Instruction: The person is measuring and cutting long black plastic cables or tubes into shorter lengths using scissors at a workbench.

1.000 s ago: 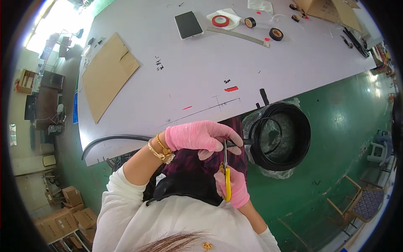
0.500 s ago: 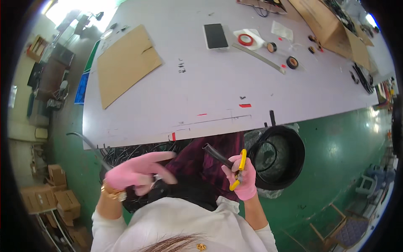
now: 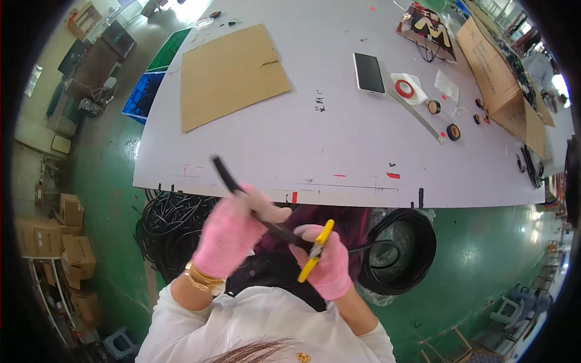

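Note:
A black tube slants across in front of me, its free end over the near edge of the table. My left hand, in a pink glove, is closed around its middle. Wrapped about the lower end of the tube is my right hand, also gloved in pink. The same right hand keeps hold of pliers with yellow handles; their jaws are mostly hidden by the fingers. Below the table edge, left of my hands, lies a heap of black cables.
A coil of black cable stands on the green floor at right. The white table carries cardboard, a phone, a steel ruler, a red tape roll and several dark rolls. An open carton sits far right.
My left hand has moved right and closed on the black tube. The blurred thin strip beside it no longer shows. My right hand has shifted slightly left, still with pliers and tube.

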### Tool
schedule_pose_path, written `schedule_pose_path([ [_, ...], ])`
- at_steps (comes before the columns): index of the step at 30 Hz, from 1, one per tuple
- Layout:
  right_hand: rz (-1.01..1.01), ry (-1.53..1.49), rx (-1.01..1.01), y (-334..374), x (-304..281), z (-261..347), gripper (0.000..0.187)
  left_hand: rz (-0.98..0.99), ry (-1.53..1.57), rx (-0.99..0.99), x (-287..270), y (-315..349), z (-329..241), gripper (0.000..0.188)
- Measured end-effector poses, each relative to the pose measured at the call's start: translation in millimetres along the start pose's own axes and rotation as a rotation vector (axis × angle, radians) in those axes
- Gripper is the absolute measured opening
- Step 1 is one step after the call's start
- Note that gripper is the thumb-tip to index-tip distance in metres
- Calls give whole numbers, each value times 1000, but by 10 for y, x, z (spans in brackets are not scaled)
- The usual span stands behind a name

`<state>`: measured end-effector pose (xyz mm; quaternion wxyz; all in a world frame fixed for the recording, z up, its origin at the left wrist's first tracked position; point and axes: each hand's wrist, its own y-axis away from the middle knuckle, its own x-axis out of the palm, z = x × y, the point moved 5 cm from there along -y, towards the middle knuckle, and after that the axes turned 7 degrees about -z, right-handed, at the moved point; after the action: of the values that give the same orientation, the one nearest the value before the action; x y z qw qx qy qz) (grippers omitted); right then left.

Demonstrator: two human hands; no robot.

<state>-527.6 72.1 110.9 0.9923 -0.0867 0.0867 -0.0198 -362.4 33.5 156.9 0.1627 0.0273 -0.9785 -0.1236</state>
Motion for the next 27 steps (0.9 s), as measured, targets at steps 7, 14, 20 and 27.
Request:
schedule_pose_path([
  [7, 535, 210, 129, 43, 26, -136, 28, -2, 979, 175, -1511, -143, -920, 37],
  [14, 534, 223, 153, -620, -16, 555, 25, 57, 1198, 665, -2911, -88, -1087, 50],
  [20, 503, 395, -351, -1074, 537, 1008, 27, -568, 1452, 418, -3692, -539, -218, 31],
  [27, 561, 720, -329, -1021, 823, 119, 24, -1608, -396, 714, -3786, -463, -185, 52],
])
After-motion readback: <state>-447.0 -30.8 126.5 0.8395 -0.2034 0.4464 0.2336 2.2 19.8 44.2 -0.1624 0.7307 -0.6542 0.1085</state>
